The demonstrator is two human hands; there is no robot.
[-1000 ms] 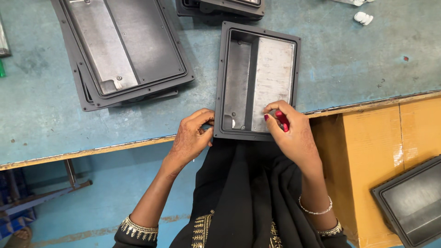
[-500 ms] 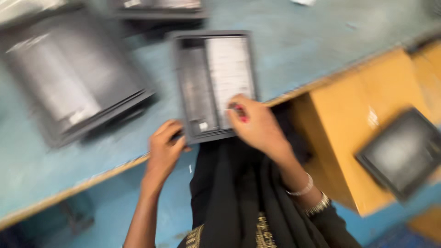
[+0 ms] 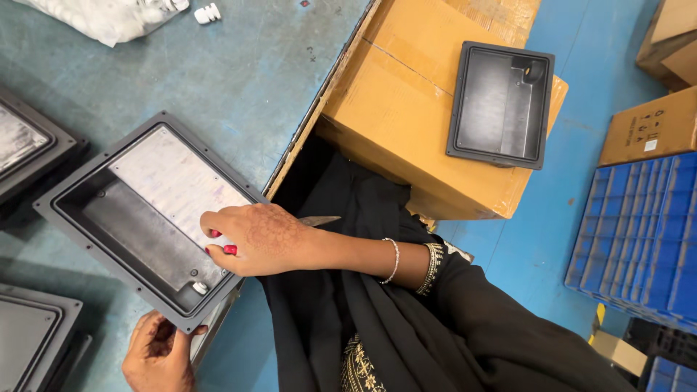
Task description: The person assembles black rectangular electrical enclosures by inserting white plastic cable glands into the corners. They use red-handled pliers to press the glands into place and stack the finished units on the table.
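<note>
Fingers of the right hand curl down onto the pale plate inside the tray, left-centre of frame; they press rather than grip, though a thin pointed blade shows behind the palm and how it is held cannot be told. Left hand, bottom left, pinches the tray's near corner, thumb over the rim. Tray sits on the blue-green bench, its near corner overhanging the edge. A small white plug stands in the tray's lower corner.

Risk, as judged: with the corner off the bench and downward pressure inside, the tray could tip or slide off if the left hand slackens.

Second tray lies on a carton, upper centre. Blue crates at right.
</note>
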